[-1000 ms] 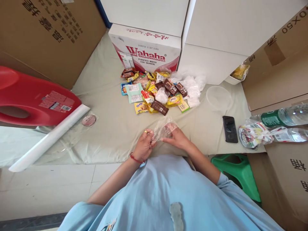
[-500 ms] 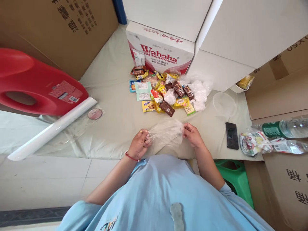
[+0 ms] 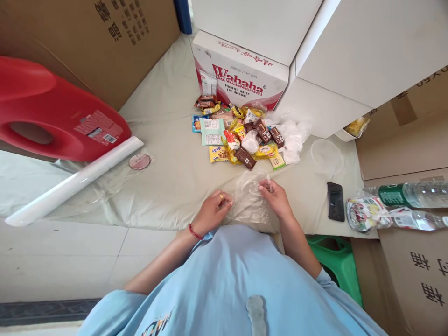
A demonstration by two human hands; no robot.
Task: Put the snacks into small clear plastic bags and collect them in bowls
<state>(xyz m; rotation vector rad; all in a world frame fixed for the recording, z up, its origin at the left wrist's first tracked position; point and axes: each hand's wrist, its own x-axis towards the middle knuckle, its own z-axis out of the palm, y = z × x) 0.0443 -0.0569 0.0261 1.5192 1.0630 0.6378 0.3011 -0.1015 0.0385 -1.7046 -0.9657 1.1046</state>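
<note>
Between my hands a thin, clear plastic bag lies crumpled along the front edge of the covered table. My left hand, with a ring and a red bracelet, has its fingertips pinched together at the bag's left edge. On the other side my right hand pinches the bag's upper right part between thumb and fingers. Just beyond is a heap of wrapped snacks, among them a brown cocoa packet, a pale green packet and a yellow cookie packet. White crumpled plastic lies at the heap's right.
A red jug and a white roll lie to the left. Behind the snacks stands a Wahaha carton. To the right are a clear round lid, a black phone and plastic bottles.
My left hand has shifted right, closer to the right hand, and its grip on the bag has changed. The bag is less stretched and hangs more loosely. The view has turned slightly.
</note>
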